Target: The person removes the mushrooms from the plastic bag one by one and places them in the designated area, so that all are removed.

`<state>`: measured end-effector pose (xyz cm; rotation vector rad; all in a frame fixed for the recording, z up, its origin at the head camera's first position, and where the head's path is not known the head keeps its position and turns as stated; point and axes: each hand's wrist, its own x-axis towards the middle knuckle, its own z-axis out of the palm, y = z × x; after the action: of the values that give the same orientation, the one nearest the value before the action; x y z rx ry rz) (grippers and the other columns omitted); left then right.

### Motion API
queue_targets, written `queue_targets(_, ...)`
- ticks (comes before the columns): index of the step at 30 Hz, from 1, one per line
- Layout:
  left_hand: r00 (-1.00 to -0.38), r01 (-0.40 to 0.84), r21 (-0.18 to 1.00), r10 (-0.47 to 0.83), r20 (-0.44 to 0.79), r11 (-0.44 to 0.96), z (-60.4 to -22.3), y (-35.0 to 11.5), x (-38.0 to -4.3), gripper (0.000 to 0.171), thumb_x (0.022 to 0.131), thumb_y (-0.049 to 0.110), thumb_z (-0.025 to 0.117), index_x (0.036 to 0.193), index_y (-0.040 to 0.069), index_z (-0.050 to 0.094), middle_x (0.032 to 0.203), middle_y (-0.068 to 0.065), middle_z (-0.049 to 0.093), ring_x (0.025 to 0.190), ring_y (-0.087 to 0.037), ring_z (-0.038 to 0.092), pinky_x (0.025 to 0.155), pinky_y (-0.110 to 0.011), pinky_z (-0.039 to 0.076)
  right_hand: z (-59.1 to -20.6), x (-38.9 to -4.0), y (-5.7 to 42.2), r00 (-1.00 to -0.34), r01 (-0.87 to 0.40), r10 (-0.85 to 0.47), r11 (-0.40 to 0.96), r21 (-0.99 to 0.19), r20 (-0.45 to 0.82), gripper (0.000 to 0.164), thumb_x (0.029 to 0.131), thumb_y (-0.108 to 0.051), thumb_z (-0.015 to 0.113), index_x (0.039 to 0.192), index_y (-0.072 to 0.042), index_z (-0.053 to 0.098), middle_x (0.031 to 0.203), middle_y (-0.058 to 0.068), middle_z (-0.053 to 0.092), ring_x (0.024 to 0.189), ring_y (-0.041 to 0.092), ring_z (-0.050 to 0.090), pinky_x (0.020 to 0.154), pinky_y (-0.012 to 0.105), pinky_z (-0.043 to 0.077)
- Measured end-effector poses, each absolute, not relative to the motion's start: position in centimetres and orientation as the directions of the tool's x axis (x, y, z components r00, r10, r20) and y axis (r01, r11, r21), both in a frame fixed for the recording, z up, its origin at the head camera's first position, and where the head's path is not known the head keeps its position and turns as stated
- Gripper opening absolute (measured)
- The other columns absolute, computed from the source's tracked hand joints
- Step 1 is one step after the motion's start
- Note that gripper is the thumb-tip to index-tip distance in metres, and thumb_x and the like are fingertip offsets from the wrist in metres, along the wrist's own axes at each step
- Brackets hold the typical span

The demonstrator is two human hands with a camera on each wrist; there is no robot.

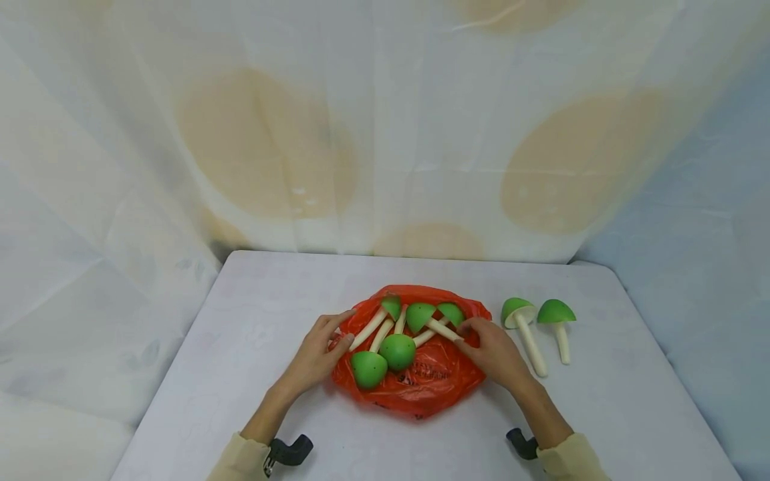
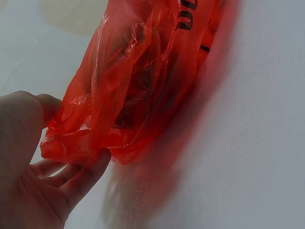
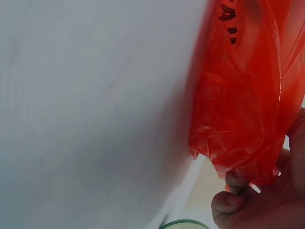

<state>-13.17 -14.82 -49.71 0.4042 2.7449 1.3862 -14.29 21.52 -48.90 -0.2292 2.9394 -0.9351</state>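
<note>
Evidently the left hand [image 1: 315, 345] and right hand [image 1: 496, 352] pinch opposite sides of the red bag [image 1: 421, 395] on the bench [image 1: 289, 284], green-capped mushrooms [image 1: 398, 352] inside; adjusting its rim seems the step; the next move likely calls for level grips; two loose mushrooms [image 1: 556, 312] lie nearby.

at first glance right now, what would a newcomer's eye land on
Probably the bright red plastic bag near the middle of the white table, with green-capped mushrooms heaped at its top. Next, the person's left grip and right grip, holding it from either side. Then two more mushrooms lying apart on the table, right of the bag.
</note>
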Motion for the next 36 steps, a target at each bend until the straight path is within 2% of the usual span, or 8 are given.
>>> queue_targets(8,-0.965,0.220,0.791,0.248,0.089,0.571,-49.69,-14.90,-13.10,0.051,0.102,0.036,0.060,0.151,0.035,0.046,0.131,-0.002,0.052,0.103,-0.019,0.056,0.085,-0.038,0.049,-49.30,-14.62,21.16,-0.989,-0.096,-0.140,0.847,-0.523,-0.046,0.031,0.086,-0.024,0.081,0.112,-0.014,0.067,0.099,0.000,0.066,0.087,0.019,0.056,0.080,0.038,0.051)
queue_targets(14,-0.965,0.221,0.790,0.247,0.091,0.572,-49.74,-14.89,-13.14,0.051,0.102,0.035,0.060,0.151,0.035,0.046,0.131,-0.002,0.052,0.101,-0.018,0.056,0.085,-0.038,0.049,-49.56,-14.59,20.75,-0.988,-0.125,-0.151,0.879,-0.460,-0.019,0.032,0.084,-0.022,0.082,0.111,-0.014,0.066,0.099,0.000,0.064,0.087,0.019,0.054,0.080,0.039,0.053)
queue_targets(23,-0.963,0.229,0.790,0.251,0.098,0.569,-49.82,-14.94,-13.26,0.051,0.102,0.035,0.060,0.151,0.035,0.046,0.130,-0.001,0.052,0.101,-0.018,0.056,0.085,-0.038,0.049,-49.02,-14.09,20.86,-0.987,-0.139,-0.162,0.845,-0.517,0.001,0.027,0.086,-0.017,0.078,0.111,-0.012,0.070,0.100,0.001,0.063,0.089,0.020,0.053,0.079,0.039,0.049)
queue_targets(36,-0.961,0.232,0.792,0.262,0.094,0.566,-49.67,-14.91,-13.39,0.051,0.102,0.036,0.060,0.150,0.036,0.046,0.131,0.000,0.051,0.103,-0.019,0.055,0.086,-0.038,0.049,-49.60,-13.92,21.52,-0.985,-0.168,-0.155,0.778,-0.605,0.075,0.023,0.085,-0.017,0.075,0.107,-0.016,0.070,0.103,0.001,0.065,0.091,0.020,0.054,0.081,0.038,0.047)
